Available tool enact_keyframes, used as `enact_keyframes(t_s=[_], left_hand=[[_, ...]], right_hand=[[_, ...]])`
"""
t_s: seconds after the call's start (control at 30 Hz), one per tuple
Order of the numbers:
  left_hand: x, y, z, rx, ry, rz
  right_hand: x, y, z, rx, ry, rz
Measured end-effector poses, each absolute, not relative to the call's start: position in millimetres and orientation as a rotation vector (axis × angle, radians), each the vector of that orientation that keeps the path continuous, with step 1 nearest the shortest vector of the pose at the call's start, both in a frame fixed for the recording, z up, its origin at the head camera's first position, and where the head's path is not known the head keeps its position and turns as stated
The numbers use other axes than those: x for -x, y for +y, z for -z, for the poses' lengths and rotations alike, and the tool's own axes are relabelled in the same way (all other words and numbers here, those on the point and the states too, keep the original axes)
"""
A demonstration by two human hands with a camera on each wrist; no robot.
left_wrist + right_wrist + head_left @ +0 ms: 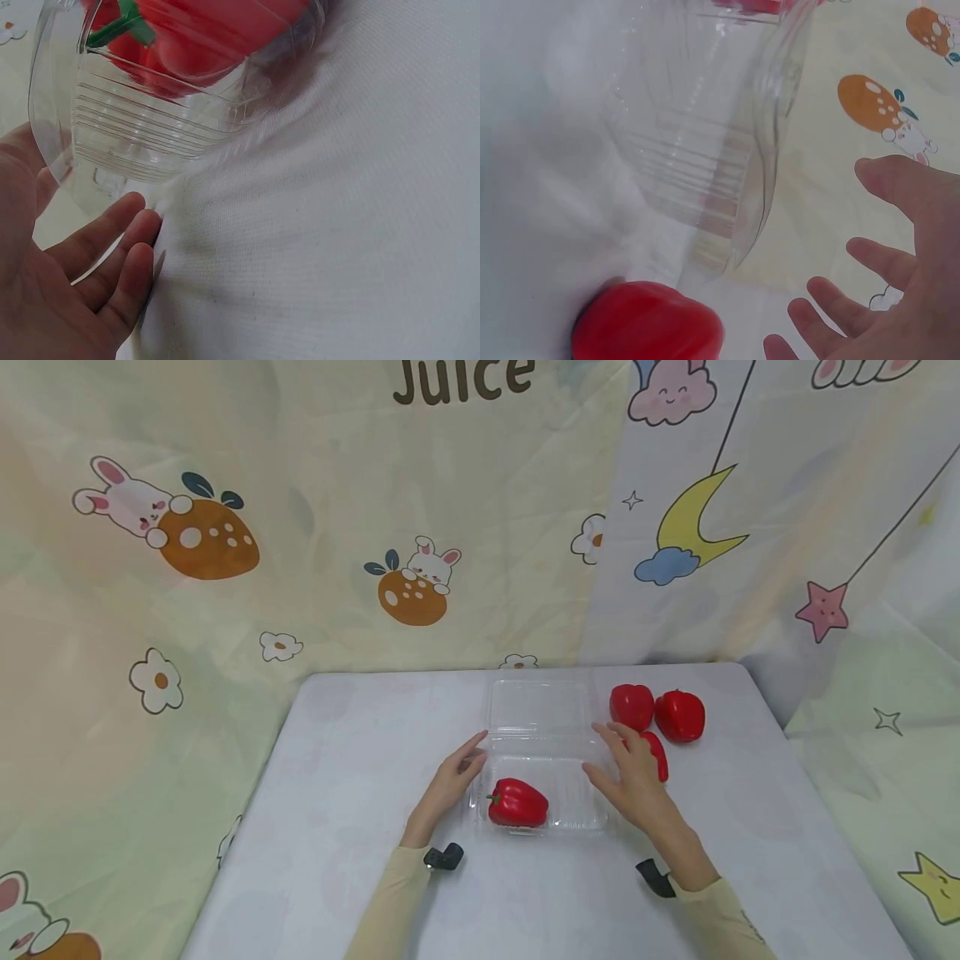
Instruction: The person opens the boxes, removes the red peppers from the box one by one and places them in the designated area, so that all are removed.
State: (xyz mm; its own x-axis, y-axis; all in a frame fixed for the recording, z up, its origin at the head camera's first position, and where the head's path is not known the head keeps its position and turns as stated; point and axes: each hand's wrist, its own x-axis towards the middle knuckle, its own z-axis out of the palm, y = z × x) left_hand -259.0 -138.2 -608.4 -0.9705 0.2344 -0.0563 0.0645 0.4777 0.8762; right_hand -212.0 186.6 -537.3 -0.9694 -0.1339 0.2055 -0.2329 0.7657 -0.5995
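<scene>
A clear plastic clamshell box [538, 735] lies open in the middle of the white table [345, 793], its lid folded back. One red bell pepper [517, 802] with a green stem lies in the near tray; the left wrist view shows this pepper [202, 37] through the clear wall [127, 127]. My left hand [453, 777] is open beside the box's left edge, fingers straight. My right hand [626, 768] is open at the box's right edge, partly covering a third loose pepper [660, 756]. Two more red peppers [632, 706] [680, 716] sit behind it.
Cartoon-printed cloth [300, 527] hangs behind and around the table. The table's edges run close on the left and right. Bare tabletop lies to the left of the box and toward me.
</scene>
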Motion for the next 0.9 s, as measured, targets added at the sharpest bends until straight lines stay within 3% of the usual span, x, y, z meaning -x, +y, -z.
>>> enact_keyframes(t_s=[0.9], left_hand=[[259, -137, 610, -0.276, 2.572, -1.497]], right_hand=[[201, 156, 535, -0.491, -2.843, -0.951]])
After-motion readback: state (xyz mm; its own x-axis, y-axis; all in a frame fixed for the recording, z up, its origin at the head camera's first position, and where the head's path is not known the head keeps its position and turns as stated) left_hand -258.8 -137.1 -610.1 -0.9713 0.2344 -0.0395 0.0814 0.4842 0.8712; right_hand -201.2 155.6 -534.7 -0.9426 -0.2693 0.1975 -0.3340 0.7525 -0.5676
